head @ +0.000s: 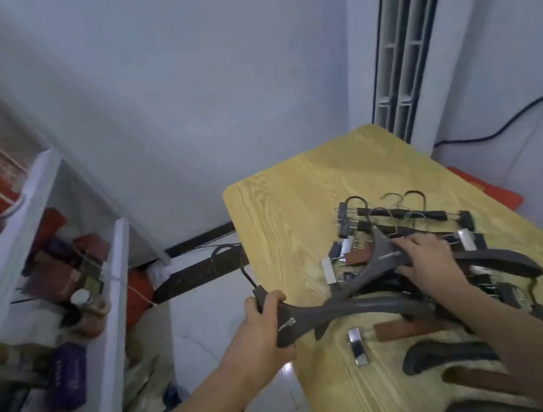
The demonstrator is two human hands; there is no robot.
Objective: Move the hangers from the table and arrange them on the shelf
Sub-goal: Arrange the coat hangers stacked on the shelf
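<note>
A pile of dark hangers (pixel 413 221), some with metal clips and brown bars, lies on the yellow wooden table (pixel 284 211). My left hand (pixel 263 338) grips the middle of a dark grey hanger (pixel 346 311) just past the table's left edge; its hook (pixel 232 262) points up and left. My right hand (pixel 433 264) rests on the pile, its fingers closed over a second dark grey hanger (pixel 387 258). The white shelf (pixel 114 330) stands to the left, below and beside my left arm.
The shelf compartments hold boxes, jars and red packages (pixel 60 264). A white tiled floor (pixel 202 318) lies between shelf and table. A tall white unit with dark slots (pixel 407 42) stands behind the table, and a black cable (pixel 510 119) runs along the right wall.
</note>
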